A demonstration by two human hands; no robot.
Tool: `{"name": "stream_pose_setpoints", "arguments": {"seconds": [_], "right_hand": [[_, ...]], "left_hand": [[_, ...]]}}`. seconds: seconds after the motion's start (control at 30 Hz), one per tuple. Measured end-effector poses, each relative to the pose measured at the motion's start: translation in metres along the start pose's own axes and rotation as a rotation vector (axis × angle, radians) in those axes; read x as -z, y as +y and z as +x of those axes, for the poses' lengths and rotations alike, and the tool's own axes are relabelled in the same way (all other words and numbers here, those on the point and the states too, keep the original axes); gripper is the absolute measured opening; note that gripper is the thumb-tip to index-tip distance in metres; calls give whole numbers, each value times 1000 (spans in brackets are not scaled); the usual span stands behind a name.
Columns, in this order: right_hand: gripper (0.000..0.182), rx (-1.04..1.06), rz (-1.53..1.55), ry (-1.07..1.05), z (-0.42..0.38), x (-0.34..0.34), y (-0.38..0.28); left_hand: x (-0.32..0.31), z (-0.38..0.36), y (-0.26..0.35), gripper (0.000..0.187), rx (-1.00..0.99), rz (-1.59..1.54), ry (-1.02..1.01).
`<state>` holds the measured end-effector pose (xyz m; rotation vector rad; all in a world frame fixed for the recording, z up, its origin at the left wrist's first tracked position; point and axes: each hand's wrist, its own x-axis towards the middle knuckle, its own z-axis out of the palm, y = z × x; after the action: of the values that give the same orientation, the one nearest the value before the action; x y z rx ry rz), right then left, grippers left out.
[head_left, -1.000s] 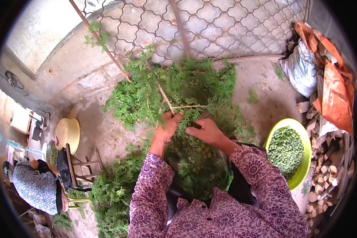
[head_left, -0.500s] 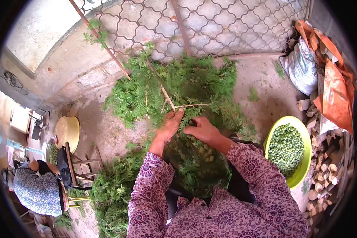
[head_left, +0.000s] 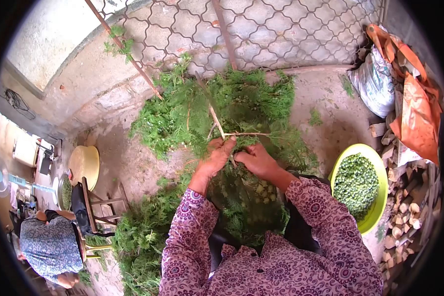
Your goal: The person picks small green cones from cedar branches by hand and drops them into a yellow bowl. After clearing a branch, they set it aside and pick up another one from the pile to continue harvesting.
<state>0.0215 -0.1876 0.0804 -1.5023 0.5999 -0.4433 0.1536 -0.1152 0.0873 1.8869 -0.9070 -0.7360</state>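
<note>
My left hand (head_left: pixel 217 158) is closed around the woody stem of a cut evergreen branch (head_left: pixel 215 118), whose bare stem points up and away from me. A side twig with feathery green leaves reaches to the right. My right hand (head_left: pixel 257 161) is close beside it, thumb and fingers pinched together at the foliage; whatever is between the fingertips is hidden. Below both hands, between my knees, lies a dark mass of green sprigs and small round pale-green cones (head_left: pixel 254 195).
Cut green branches (head_left: pixel 266 93) lie heaped against the metal lattice (head_left: pixel 291 34), with more branches (head_left: pixel 143 246) at left. A yellow-green basin (head_left: pixel 334 190) of small green cones stands right, beside stacked firewood (head_left: pixel 404 212) and sacks (head_left: pixel 375 84). Another person (head_left: pixel 49 241) sits far left near a wooden chair (head_left: pixel 103 202).
Both hands have shifted slightly right, and the branch has moved right with my left hand. The person at the far left has changed posture, an arm now showing lower down.
</note>
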Motion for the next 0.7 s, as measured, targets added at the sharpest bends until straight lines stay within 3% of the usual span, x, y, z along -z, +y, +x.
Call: {"name": "stream_pose_setpoints", "arguments": {"seconds": [0.03,0.1,0.2,0.27,0.33,0.43,0.63,0.7], "right_hand": [[20,-2,-4,-2,-3,4,-4],[12,-283,254,-138,-13,15,-19],[14,-422,460,-281,-22,20,-35],[15,-400,513,-317,-27,24,-37],[16,-377,565,-353,-29,28,-38],[17,-389,599,-418,-26,34,-41],[11,-314,618,-262,-20,51,-30],[9,-277,851,-180,-16,62,-27]], "left_hand": [[4,1,1,47,2,-4,2],[15,3,7,41,253,-267,-201],[12,1,4,45,124,-461,-78],[16,-1,7,40,129,-469,-10],[27,-1,12,33,209,-653,-103],[36,5,8,27,179,-704,-13],[55,11,1,25,95,-765,160],[57,11,0,25,82,-782,182]]}}
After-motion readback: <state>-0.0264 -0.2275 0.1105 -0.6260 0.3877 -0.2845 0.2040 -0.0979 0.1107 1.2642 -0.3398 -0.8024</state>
